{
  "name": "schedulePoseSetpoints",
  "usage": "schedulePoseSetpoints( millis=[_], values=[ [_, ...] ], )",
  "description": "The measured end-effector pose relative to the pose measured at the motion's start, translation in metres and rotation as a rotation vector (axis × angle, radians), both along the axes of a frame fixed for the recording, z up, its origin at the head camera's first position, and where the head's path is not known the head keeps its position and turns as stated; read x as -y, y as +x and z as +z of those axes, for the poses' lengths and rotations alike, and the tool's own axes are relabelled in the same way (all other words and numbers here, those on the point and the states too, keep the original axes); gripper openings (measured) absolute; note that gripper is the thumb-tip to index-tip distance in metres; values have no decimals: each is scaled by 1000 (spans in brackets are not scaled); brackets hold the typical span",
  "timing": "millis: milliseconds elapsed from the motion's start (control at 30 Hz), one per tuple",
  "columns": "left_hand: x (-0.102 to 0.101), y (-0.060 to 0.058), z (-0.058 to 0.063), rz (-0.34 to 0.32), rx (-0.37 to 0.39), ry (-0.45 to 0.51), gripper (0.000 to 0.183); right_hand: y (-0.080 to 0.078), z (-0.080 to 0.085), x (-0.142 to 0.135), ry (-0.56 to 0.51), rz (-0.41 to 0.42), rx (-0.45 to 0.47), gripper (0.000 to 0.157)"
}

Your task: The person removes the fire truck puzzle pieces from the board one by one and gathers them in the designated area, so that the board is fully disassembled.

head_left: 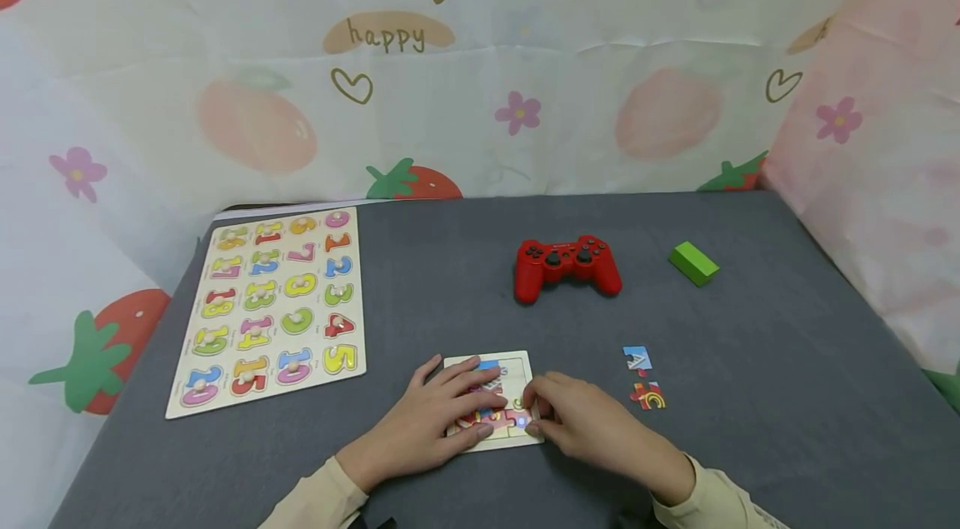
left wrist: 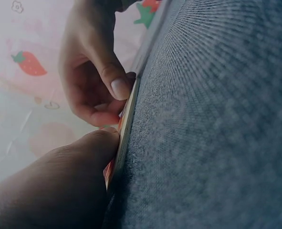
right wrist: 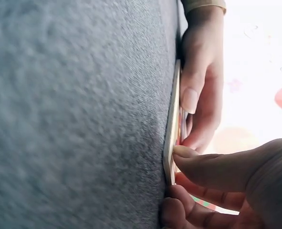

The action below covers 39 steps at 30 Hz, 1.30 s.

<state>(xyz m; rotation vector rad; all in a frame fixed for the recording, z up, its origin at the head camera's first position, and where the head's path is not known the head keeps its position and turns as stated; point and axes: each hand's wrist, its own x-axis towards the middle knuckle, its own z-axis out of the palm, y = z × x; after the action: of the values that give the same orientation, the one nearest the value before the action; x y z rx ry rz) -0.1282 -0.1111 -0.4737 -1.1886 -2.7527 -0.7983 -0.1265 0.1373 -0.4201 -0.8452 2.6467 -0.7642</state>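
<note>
A small jigsaw board (head_left: 514, 361) with a cream frame lies on the table, several colourful pieces set in it. My left hand (head_left: 438, 421) rests on its left half, fingers spread over the pieces. At the board's right edge my right hand (head_left: 592, 427) has curled fingers, thumb and index finger pinching at a pink puzzle piece (head_left: 521, 419) in the lower right; the fingers partly hide it. In the right wrist view, the thumb (right wrist: 198, 164) is on the board's top face and other fingers are beside its edge. Two loose puzzle pieces (head_left: 637, 358) lie to the right.
A number peg board (head_left: 272, 296) lies at the left. Farther back are a red game controller (head_left: 567, 262) and a green block (head_left: 693, 263). The grey cloth-covered table (head_left: 750, 396) ends at a printed curtain (head_left: 480, 71) behind.
</note>
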Motion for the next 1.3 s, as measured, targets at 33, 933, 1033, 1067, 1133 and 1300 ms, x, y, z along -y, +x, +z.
schedulePoseSetpoints(
  millis=[33, 933, 1033, 1067, 1133, 1300],
  values=[
    [0, 0, 0, 1, 3, 1, 32, 0, 0, 0, -4, 1, 5, 17],
    [-2, 1, 3, 28, 13, -1, 33, 12, -3, 2, -49, -60, -70, 19],
    [-2, 1, 2, 29, 13, -2, 33, 12, -4, 2, -51, -64, -74, 19],
    [-2, 1, 2, 30, 12, -1, 33, 12, -4, 2, -53, -66, -77, 19],
    [-2, 0, 2, 31, 10, 0, 33, 12, -4, 3, -57, -71, -80, 20],
    [-3, 0, 3, 34, 6, 5, 32, 12, -4, 5, -87, -92, -77, 20]
  ],
)
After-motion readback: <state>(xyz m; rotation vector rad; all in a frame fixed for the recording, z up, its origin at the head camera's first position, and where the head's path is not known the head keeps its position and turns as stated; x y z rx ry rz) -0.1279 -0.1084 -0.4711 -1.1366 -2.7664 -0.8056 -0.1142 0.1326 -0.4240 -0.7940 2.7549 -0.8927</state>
